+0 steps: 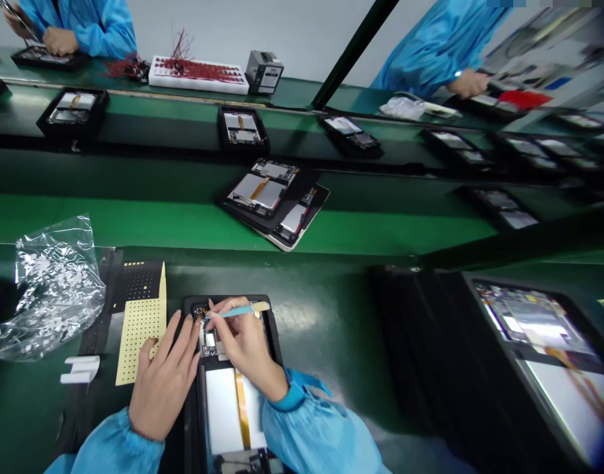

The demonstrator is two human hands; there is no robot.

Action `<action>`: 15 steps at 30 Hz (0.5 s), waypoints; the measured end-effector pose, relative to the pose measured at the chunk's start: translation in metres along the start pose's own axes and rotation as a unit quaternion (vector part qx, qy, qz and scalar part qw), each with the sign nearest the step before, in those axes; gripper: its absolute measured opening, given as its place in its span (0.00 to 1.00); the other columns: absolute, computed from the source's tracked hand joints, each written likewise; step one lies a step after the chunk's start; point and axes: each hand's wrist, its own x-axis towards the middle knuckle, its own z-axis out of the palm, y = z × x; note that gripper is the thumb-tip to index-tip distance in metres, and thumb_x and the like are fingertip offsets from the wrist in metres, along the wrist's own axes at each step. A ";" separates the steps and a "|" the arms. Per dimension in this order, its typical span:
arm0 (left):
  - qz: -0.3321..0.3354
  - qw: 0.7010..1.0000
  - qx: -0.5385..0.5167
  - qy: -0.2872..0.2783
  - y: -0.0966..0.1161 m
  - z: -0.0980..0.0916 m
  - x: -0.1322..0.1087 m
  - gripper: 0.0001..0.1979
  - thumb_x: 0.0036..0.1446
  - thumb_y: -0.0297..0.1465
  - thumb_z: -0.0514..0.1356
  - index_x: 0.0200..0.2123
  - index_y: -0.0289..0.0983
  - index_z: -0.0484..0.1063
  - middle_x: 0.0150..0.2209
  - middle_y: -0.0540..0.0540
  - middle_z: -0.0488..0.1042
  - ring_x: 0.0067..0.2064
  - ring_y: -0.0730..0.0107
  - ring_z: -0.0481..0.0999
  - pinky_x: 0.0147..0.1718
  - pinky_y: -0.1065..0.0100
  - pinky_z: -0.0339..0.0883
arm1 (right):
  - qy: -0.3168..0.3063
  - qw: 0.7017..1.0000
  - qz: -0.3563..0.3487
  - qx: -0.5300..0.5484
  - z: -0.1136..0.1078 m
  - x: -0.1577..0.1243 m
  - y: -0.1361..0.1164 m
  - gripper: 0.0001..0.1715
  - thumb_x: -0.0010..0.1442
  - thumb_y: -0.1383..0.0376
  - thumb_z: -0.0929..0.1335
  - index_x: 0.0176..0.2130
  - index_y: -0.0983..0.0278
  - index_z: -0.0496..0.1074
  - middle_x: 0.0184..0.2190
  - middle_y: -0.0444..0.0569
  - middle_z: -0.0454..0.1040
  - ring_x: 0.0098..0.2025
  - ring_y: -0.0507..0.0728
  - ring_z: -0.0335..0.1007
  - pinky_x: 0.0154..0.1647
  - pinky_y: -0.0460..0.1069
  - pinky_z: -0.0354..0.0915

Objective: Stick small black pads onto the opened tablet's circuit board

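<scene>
An opened tablet (214,411) lies in a black tray in front of me, with its circuit board, white battery and orange ribbon cable exposed. My right hand (245,342) pinches a slim blue tool with a beige end (235,311), its tip over the top left corner of the board. I cannot make out whether the tip touches anything. My left hand (166,375) rests with fingers stretched out, fingertips at the tablet's upper left edge beside a small camera-like part (198,311). Left of that hand lies a yellow sheet of small black dots (137,336).
A clear bag of small white parts (55,289) and a white plastic piece (79,370) lie left. Two stacked opened tablets (270,191) sit ahead. Black foam trays (420,355) rise at right. Trayed tablets (243,128) line the belt; two co-workers sit beyond.
</scene>
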 end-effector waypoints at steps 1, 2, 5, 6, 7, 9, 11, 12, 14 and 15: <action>-0.006 1.000 -0.001 -0.004 0.000 0.001 -0.001 0.28 0.64 0.27 0.47 0.66 0.41 0.42 0.58 0.45 0.68 0.57 0.59 0.68 0.46 0.57 0.55 | -0.002 1.000 -0.002 -0.006 0.000 0.000 0.001 0.05 0.64 0.66 0.63 0.34 0.61 0.62 0.32 0.46 0.68 0.30 0.52 0.73 0.36 0.51 0.73; -0.014 1.000 -0.002 -0.008 0.000 0.002 -0.001 0.29 0.64 0.26 0.47 0.66 0.42 0.40 0.58 0.45 0.67 0.57 0.59 0.68 0.46 0.57 0.54 | -0.002 1.000 -0.006 -0.013 0.001 0.000 0.002 0.05 0.64 0.66 0.63 0.34 0.61 0.62 0.32 0.47 0.68 0.30 0.53 0.73 0.38 0.52 0.72; -0.026 1.000 -0.012 -0.010 0.000 0.003 -0.001 0.30 0.64 0.27 0.47 0.66 0.43 0.38 0.58 0.45 0.68 0.57 0.58 0.68 0.45 0.57 0.54 | -0.002 1.000 -0.013 -0.020 0.003 0.000 0.001 0.05 0.63 0.67 0.63 0.33 0.61 0.63 0.33 0.47 0.69 0.29 0.53 0.73 0.38 0.52 0.72; -0.024 1.000 -0.014 -0.011 0.000 0.003 -0.001 0.30 0.64 0.27 0.47 0.66 0.43 0.37 0.58 0.45 0.68 0.57 0.58 0.68 0.45 0.57 0.54 | -0.002 1.000 -0.006 -0.003 0.003 0.001 -0.001 0.04 0.62 0.67 0.63 0.33 0.61 0.62 0.33 0.47 0.69 0.28 0.52 0.73 0.35 0.51 0.72; -0.022 1.000 -0.015 -0.012 0.000 0.002 -0.001 0.30 0.64 0.27 0.47 0.66 0.42 0.37 0.58 0.44 0.68 0.58 0.57 0.67 0.45 0.56 0.55 | 0.005 1.000 0.005 0.027 0.003 0.002 -0.003 0.04 0.62 0.67 0.64 0.33 0.61 0.62 0.33 0.45 0.69 0.27 0.51 0.73 0.33 0.49 0.72; -0.014 1.000 -0.013 -0.018 0.000 0.001 0.000 0.30 0.64 0.26 0.47 0.66 0.41 0.38 0.58 0.43 0.68 0.59 0.56 0.66 0.45 0.55 0.55 | 0.055 0.991 0.036 0.113 -0.001 0.007 -0.009 0.05 0.60 0.67 0.66 0.34 0.60 0.62 0.30 0.42 0.69 0.24 0.49 0.72 0.32 0.49 0.72; -0.008 1.000 -0.005 -0.024 -0.001 0.000 0.002 0.28 0.64 0.26 0.47 0.65 0.41 0.44 0.58 0.43 0.67 0.60 0.55 0.64 0.46 0.55 0.55 | 0.150 0.967 0.061 0.197 -0.013 0.015 -0.013 0.07 0.58 0.66 0.67 0.35 0.60 0.62 0.26 0.38 0.69 0.23 0.49 0.71 0.40 0.52 0.73; -0.007 1.000 0.000 -0.026 -0.002 -0.001 0.003 0.26 0.64 0.27 0.47 0.64 0.41 0.48 0.58 0.43 0.67 0.61 0.55 0.63 0.46 0.54 0.55 | 0.199 0.952 0.072 0.220 -0.023 0.021 -0.015 0.07 0.57 0.65 0.67 0.37 0.60 0.63 0.24 0.37 0.70 0.23 0.49 0.71 0.43 0.55 0.72; 0.004 1.000 0.012 -0.022 -0.005 -0.006 0.006 0.22 0.64 0.27 0.47 0.61 0.40 0.57 0.57 0.43 0.69 0.61 0.54 0.63 0.45 0.54 0.55 | 0.264 0.935 0.100 0.215 -0.050 0.034 -0.016 0.11 0.54 0.61 0.67 0.38 0.62 0.67 0.21 0.37 0.70 0.25 0.51 0.72 0.43 0.57 0.72; 0.014 1.000 0.015 -0.014 -0.007 -0.010 0.007 0.21 0.64 0.27 0.47 0.59 0.39 0.61 0.56 0.43 0.70 0.60 0.54 0.63 0.45 0.55 0.54 | 0.279 0.934 0.118 0.189 -0.066 0.041 -0.016 0.13 0.52 0.60 0.66 0.38 0.63 0.68 0.21 0.39 0.70 0.26 0.52 0.72 0.41 0.57 0.73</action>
